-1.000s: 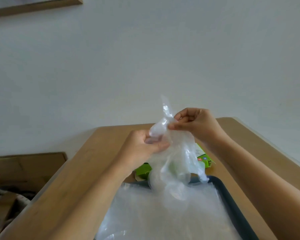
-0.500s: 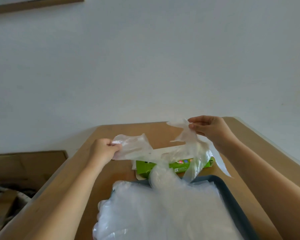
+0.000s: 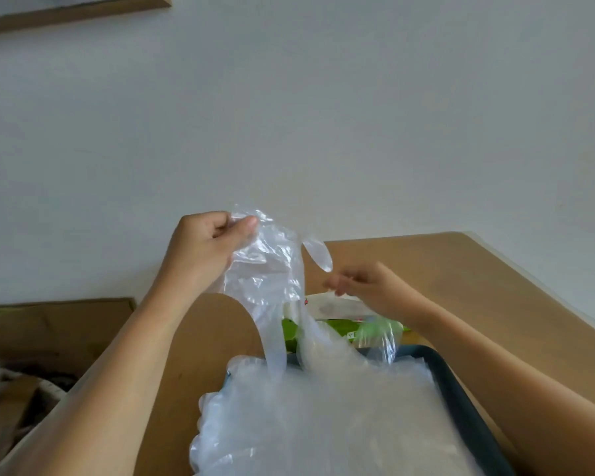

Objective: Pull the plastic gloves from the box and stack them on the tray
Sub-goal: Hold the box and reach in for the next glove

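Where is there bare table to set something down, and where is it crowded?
Bare table lies right of the tray and behind the box; a narrower strip sits left of the tray. The tray is heaped with gloves, and the left hand dangles another glove over it.

- The clear thin plastic glove (image 3: 265, 269) pinched in my left hand (image 3: 207, 249) is filmy, crinkled, glossy and see-through.
- At 6 o'clock from it, the heaped stack of clear plastic gloves (image 3: 323, 434) looks milky, with shiny creases.
- The dark rectangular tray (image 3: 461, 407) has a smooth, faintly sheened rim.
- The green printed cardboard box (image 3: 291, 333), at the tray's 12 o'clock, is slightly glossy.
- The brown wooden table (image 3: 478, 276) is smooth and matt.
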`<state>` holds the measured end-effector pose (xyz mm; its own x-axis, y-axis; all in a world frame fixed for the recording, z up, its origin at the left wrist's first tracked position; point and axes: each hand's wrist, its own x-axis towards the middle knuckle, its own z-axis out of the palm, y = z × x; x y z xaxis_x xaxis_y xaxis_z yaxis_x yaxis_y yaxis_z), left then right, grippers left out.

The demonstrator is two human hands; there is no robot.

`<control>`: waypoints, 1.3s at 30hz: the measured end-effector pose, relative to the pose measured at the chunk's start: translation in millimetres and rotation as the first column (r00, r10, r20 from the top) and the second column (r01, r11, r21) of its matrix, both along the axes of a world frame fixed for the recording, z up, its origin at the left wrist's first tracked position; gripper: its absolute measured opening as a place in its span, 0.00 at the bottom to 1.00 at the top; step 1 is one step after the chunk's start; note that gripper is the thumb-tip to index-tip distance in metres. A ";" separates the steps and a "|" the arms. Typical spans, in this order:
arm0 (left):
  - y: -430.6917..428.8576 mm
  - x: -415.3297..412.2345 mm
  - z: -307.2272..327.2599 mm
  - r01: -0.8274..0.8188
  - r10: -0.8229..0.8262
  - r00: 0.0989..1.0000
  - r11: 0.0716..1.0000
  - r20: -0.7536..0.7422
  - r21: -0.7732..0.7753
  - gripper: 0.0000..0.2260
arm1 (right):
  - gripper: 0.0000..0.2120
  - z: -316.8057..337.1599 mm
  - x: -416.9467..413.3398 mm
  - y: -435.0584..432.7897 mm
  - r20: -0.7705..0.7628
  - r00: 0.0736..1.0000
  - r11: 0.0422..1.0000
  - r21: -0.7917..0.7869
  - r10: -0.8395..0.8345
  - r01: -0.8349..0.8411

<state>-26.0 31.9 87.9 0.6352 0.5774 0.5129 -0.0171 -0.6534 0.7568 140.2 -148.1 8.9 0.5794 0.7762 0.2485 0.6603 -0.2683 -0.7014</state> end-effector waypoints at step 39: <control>-42.0 -3.0 4.7 0.415 -0.457 0.885 0.694 0.086 -0.588 0.22 | 0.04 90.1 -42.5 -47.8 -0.449 0.887 0.946 0.321 0.109 0.047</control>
